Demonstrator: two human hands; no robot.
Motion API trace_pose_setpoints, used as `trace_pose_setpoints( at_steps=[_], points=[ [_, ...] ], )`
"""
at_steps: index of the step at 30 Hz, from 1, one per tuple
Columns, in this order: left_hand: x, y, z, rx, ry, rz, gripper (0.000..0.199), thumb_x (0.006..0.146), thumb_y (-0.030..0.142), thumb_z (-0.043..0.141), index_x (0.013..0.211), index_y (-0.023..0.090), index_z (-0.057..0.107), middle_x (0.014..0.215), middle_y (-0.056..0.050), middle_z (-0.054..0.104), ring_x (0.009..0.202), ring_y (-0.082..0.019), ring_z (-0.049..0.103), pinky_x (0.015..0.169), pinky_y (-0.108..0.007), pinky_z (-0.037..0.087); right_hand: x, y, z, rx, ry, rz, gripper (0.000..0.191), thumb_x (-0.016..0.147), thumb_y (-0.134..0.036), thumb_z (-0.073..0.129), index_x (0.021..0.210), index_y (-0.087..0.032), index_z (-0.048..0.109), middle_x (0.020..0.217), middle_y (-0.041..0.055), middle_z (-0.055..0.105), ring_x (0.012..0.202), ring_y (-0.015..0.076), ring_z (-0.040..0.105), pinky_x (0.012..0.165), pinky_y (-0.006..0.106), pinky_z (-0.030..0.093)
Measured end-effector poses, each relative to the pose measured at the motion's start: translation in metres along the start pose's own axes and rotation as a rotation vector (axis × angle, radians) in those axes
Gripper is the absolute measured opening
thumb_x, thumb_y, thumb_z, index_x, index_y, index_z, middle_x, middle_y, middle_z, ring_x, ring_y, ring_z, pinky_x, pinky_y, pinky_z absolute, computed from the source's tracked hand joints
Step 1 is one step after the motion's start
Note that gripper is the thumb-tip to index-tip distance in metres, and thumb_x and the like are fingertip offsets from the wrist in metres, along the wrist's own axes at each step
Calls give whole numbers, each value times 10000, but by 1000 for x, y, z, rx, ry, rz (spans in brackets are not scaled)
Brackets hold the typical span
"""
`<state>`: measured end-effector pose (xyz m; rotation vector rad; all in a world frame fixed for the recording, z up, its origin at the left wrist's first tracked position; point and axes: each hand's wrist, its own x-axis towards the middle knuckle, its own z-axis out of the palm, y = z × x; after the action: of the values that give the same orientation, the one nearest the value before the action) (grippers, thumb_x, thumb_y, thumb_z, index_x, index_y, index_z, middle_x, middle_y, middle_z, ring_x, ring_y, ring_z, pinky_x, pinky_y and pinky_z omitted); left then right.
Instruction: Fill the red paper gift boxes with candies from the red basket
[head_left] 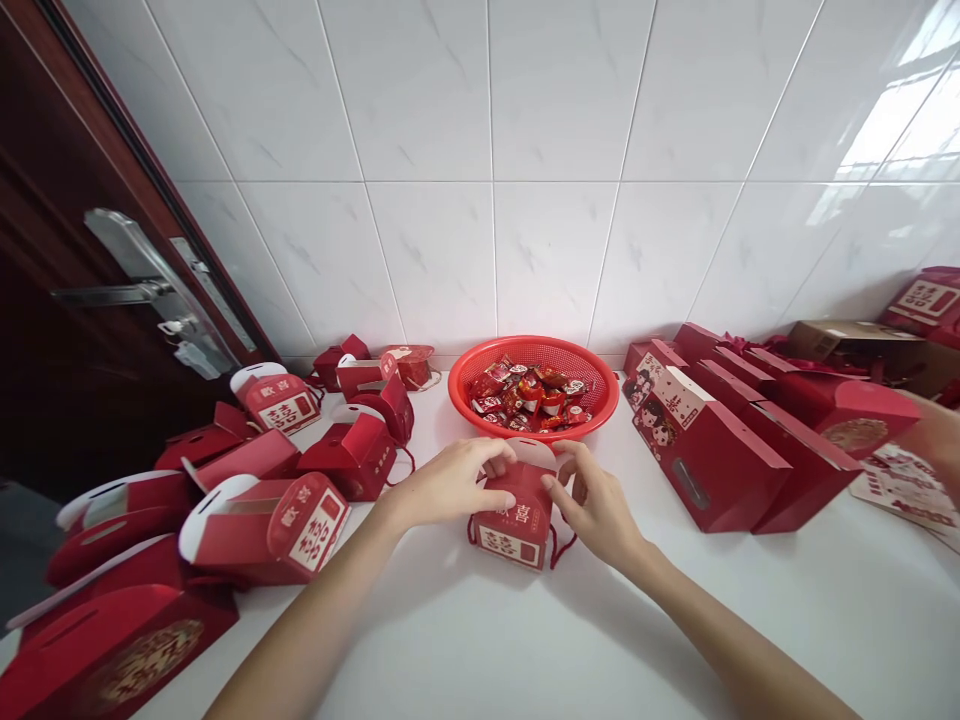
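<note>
A small red gift box (pixel 508 540) with a white character panel and a dark red cord stands on the white table in front of me. My left hand (pixel 461 482) grips its upper left side, thumb on the front flap and fingers curled behind. On the upper right, my right hand (pixel 596 500) pinches the same flap between thumb and fingers. The box's pale rear flap (pixel 529 450) stands up between my hands. Just behind it sits a red plastic basket (pixel 459 390) holding wrapped candies (pixel 529 395). What lies inside the box is hidden.
Several red gift boxes (pixel 262 530) crowd the table's left side. Larger red paper boxes (pixel 720 460) stand in a row on the right, near a cardboard carton (pixel 840 340). Another person's hand (pixel 934 440) shows at the right edge. A dark door (pixel 75 200) is at the left.
</note>
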<state>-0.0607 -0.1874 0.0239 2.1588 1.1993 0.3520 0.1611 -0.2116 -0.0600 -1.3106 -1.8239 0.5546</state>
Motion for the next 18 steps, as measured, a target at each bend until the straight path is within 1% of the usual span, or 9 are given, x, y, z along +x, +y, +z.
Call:
trace_pose_setpoints(
  at_steps=[3,5,6,7,9,11,14,16,18],
  points=[
    [3,-4,8,19,103,-32,479,708,338,764,1137,227,582,1203,-61,640,1032,-264,637,851,-357,519,0,1,-3,88,53,-83,314,991,-420,460,1176,-203,591,823,15,638,543,121,518,554,264,457],
    [4,-4,10,23,122,-39,640,694,350,785,1268,248,523,1314,-80,575,1125,-286,605,915,-386,505,-1,1,-5,123,68,-153,292,998,-410,466,1050,-204,665,810,29,629,580,125,522,571,260,464],
    [4,-4,11,27,121,-35,673,697,351,784,1301,259,504,1335,-81,555,1154,-292,591,936,-394,496,-2,0,-6,135,66,-178,310,1000,-420,468,965,-204,689,791,34,619,594,129,524,577,260,466],
    [4,-4,10,34,115,-33,647,706,350,774,1292,267,513,1322,-76,554,1155,-294,587,937,-394,491,-3,-1,-6,141,57,-194,346,1000,-437,470,883,-204,697,769,38,607,603,133,523,580,263,464],
    [4,-4,9,51,72,-30,449,739,360,736,1151,257,590,1234,-61,574,1081,-280,602,884,-372,495,-4,-2,-6,147,31,-191,407,994,-480,478,792,-201,694,745,41,586,612,139,517,586,272,457],
    [6,-5,7,50,-3,-27,277,774,395,697,983,228,628,1149,-53,586,985,-253,607,817,-340,486,-4,-1,-5,159,27,-141,434,981,-524,484,775,-196,679,732,36,576,618,142,508,603,280,453],
    [9,-9,4,4,-81,-13,279,787,444,686,916,202,634,1067,-47,618,930,-230,592,780,-309,455,1,5,-6,194,34,15,503,934,-641,482,736,-196,606,675,15,555,596,141,481,579,278,425],
    [11,-10,4,-28,-117,-21,295,790,456,684,916,195,627,977,-28,635,868,-211,578,731,-289,432,6,11,-10,236,-79,139,577,888,-727,474,691,-193,567,651,9,559,568,134,472,552,273,406],
    [11,-11,3,-38,-144,-33,295,798,457,674,917,192,622,896,-6,627,800,-190,556,678,-272,404,10,16,-16,311,-301,234,634,865,-769,466,650,-181,567,637,12,575,560,130,487,566,274,415]
  ],
)
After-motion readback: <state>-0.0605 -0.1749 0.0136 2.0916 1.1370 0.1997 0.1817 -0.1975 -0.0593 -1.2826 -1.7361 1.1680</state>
